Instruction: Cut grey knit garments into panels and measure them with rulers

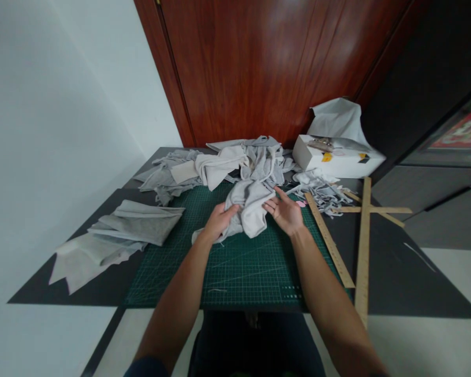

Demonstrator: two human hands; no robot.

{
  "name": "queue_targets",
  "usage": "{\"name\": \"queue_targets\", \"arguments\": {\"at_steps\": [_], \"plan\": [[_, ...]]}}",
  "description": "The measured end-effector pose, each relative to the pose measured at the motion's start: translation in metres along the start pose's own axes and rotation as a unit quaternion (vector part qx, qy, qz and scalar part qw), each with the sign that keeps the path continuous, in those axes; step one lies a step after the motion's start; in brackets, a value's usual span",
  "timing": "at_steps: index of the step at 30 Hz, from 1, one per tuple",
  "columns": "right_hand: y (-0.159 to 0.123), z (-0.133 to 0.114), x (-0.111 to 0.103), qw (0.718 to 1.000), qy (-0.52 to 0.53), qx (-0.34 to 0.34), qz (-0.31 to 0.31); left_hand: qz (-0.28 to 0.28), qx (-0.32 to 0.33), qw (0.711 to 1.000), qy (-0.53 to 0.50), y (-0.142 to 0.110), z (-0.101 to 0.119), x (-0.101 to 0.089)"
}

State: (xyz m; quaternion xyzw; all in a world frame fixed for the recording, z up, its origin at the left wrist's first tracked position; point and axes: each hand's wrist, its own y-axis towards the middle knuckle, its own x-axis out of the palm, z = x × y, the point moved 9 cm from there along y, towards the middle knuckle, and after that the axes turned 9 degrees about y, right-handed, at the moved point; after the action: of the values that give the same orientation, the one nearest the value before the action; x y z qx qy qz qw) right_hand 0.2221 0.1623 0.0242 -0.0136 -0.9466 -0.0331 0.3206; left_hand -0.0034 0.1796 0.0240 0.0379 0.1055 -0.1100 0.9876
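A bundled piece of light grey fabric (255, 212) with a paler side showing lies in folds above the green cutting mat (243, 272). My left hand (220, 222) is closed on its left part, thumb on top of the cloth. At the right edge of the same fabric, my right hand (286, 212) has its palm turned up and thumb spread from the fingers; the fingertips touch the cloth. Its far edge meets a heap of grey fabric (262, 159), and where one ends and the other begins is hard to make out.
Folded grey cloth (141, 222) lies at left, with more crumpled fabric (168, 175) behind. On the right are thin cloth scraps (322, 191), a wooden ruler (329, 241), a longer ruler (363, 251) across other strips, and a white box (337, 159). A wooden door (251, 68) stands behind.
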Motion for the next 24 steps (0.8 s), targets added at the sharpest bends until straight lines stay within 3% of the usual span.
{"name": "queue_targets", "arguments": {"at_steps": [3, 7, 11, 15, 20, 22, 24], "plan": [[0.001, 0.003, -0.005, 1.000, -0.008, -0.002, 0.001, 0.095, -0.070, 0.982, -0.145, 0.002, -0.014, -0.026], [-0.016, 0.017, 0.026, 0.991, -0.076, 0.055, -0.093, 0.049, -0.082, 0.976, -0.198, 0.004, -0.014, -0.023], [-0.029, 0.043, 0.042, 0.973, -0.113, 0.148, -0.139, 0.051, -0.092, 0.978, -0.181, 0.004, -0.015, -0.022], [-0.034, 0.047, 0.032, 0.953, -0.141, 0.197, -0.181, 0.090, -0.084, 0.982, -0.145, 0.005, -0.013, -0.032], [-0.061, 0.038, 0.013, 0.874, -0.183, 0.302, -0.334, 0.132, 0.022, 0.991, 0.018, 0.009, -0.002, -0.048], [-0.053, 0.036, 0.000, 0.890, -0.193, 0.289, -0.294, 0.119, 0.011, 0.987, 0.104, 0.009, -0.007, -0.047], [-0.032, 0.038, -0.014, 0.933, -0.187, 0.247, -0.184, 0.065, -0.014, 0.987, 0.147, 0.009, -0.012, -0.038]]}}
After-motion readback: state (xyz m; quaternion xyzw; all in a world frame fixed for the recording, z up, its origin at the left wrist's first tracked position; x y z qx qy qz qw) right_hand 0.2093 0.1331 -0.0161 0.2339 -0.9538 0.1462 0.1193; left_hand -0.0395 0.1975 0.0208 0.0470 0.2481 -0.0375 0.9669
